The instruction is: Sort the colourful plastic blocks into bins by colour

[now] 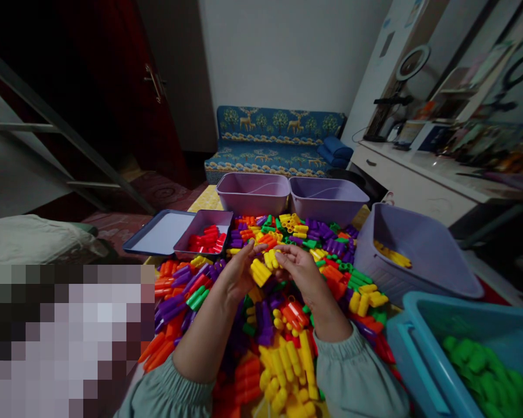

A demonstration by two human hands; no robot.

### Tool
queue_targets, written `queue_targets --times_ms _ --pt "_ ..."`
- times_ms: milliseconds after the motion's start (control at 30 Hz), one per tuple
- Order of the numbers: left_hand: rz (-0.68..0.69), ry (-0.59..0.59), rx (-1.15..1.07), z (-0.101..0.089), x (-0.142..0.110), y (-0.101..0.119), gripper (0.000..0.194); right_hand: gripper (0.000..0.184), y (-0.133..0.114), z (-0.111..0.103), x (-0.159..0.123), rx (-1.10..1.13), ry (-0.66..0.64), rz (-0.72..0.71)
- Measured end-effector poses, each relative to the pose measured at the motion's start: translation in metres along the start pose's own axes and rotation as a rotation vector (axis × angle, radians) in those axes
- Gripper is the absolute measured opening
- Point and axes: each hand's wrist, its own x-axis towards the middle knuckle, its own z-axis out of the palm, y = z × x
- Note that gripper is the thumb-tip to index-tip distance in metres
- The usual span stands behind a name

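Both hands meet above a heap of plastic toy building pieces. My left hand (pixel 240 275) is closed on a yellow piece (pixel 260 273) made of joined tubes. Right beside it, my right hand (pixel 297 264) pinches another yellow piece (pixel 271 259) between thumb and fingers. The two pieces are close together or touching; I cannot tell whether they are joined. Beneath the wrists lie purple pieces (pixel 265 322) and orange pieces (pixel 294 314). Nearer to me is a pile of yellow pieces (pixel 285 366), with red pieces (pixel 247 380) to its left.
Two purple bins (pixel 253 200) (pixel 326 203) stand at the back. A shallow box (pixel 187 235) with red pieces sits left beside a tray (pixel 159 232). On the right are a larger purple bin (pixel 422 244) with yellow pieces and a blue bin (pixel 427 348) holding green ones.
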Motion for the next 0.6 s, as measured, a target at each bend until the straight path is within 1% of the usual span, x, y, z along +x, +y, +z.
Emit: queue_targets --times_ms 67,133,233,300,400,533,600 --pt "-0.065 0.009 -0.077 0.003 -0.003 0.003 0.037 0.043 -0.003 0.000 -0.002 0.024 0.017 -0.001" --pt "-0.073 0.021 -0.135 0.005 -0.004 0.004 0.030 0.045 -0.006 0.000 -0.002 0.072 0.048 -0.011" --pt "0.027 0.031 -0.128 0.003 -0.001 0.001 0.018 0.046 -0.010 -0.002 0.001 0.188 0.130 -0.054" --pt "0.132 0.062 -0.044 -0.001 0.002 -0.001 0.018 0.045 -0.015 -0.008 0.003 0.279 0.214 -0.117" --pt "0.263 0.106 0.119 -0.007 0.003 -0.001 0.032 0.039 -0.025 -0.023 0.007 0.417 0.360 -0.254" --pt "0.346 0.123 0.359 -0.010 0.001 0.003 0.044 0.024 -0.041 -0.049 0.008 0.572 0.589 -0.495" --pt "0.380 0.118 0.488 -0.010 0.001 0.003 0.044 0.017 -0.049 -0.060 0.006 0.621 0.656 -0.581"
